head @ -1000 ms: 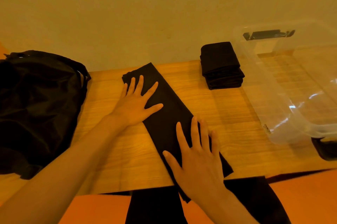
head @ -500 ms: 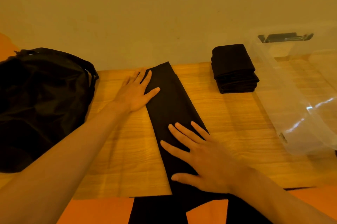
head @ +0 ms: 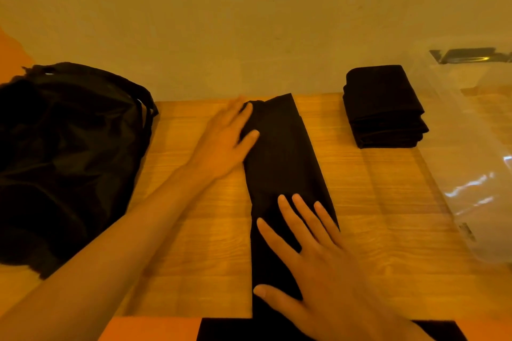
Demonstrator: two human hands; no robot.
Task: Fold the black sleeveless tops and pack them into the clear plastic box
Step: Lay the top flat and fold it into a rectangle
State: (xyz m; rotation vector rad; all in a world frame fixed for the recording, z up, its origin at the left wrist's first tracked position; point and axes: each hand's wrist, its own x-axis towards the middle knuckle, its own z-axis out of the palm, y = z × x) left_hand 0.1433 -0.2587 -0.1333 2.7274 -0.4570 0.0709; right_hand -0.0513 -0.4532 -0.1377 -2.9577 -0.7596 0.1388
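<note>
The right hand point(head: 318, 265) lies flat, fingers straight and spread, on the near end of the black top point(head: 279, 157), folded into a long strip on the tabletop point(head: 194, 229). The left hand point(head: 224, 143), fingers straight, rests on its far left edge, gripping nothing. Farther right sit the stack of folded tops point(head: 383, 107) and the clear plastic box point(head: 476, 174).

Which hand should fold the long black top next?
Probably the left hand: it lies at the far end of the black top, free to bring that end back, while the right hand presses the near part flat.
</note>
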